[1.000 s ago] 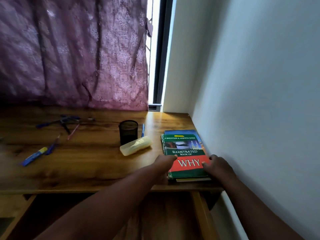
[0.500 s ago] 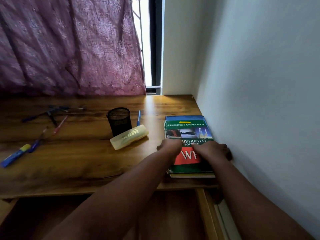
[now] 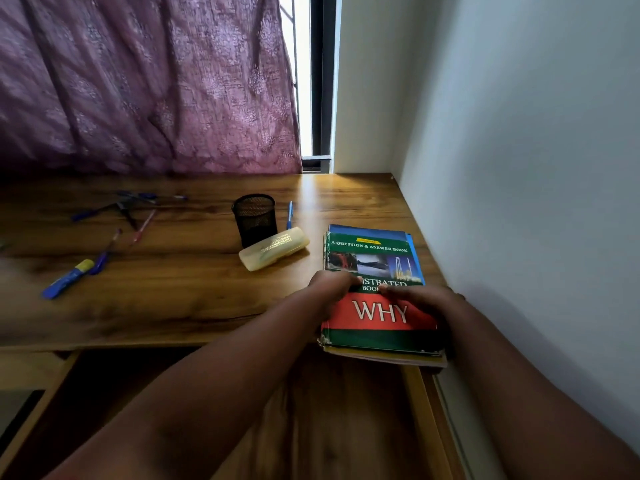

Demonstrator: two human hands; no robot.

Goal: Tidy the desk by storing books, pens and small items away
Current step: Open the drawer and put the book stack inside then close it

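Head view
Surface (image 3: 180, 299): wooden, spans the left and centre of the frame; its front edge runs across the middle.
Book stack (image 3: 375, 299): lower right of centre, beside the wall (image 3: 536, 202); near end overhangs the front edge of the surface.
Top book (image 3: 377, 258): green and red cover, reads "A QUESTION & ANSWER BOOK" and "WHY"; a blue book (image 3: 367, 229) shows behind it at the far end; pale page edges show beneath at the near end.
Left hand (image 3: 330, 285): on the left edge of the stack, fingers (image 3: 346, 280) curled over onto the top cover; closed on the stack.
Right hand (image 3: 422, 299): on the right side of the stack, fingers (image 3: 394, 291) laid across the cover above "WHY"; closed on the stack.
Fingertip relation: the two sets of fingertips lie close together near the cover's middle.
Pen cup (image 3: 255, 220): black mesh, upright, centre of frame, left of the stack.
Yellow case (image 3: 274, 249): lies flat just in front of the pen cup, touching or nearly touching its base.
Blue pen (image 3: 289, 214): just right of the cup, on the surface.
Marker (image 3: 67, 278): blue with a yellow band, far left.
Loose pens (image 3: 128, 209): scattered at upper left of the surface; details blurred.
Curtain (image 3: 145, 81): purple, upper left of the frame.
Window gap (image 3: 304, 74): bright strip, upper centre.
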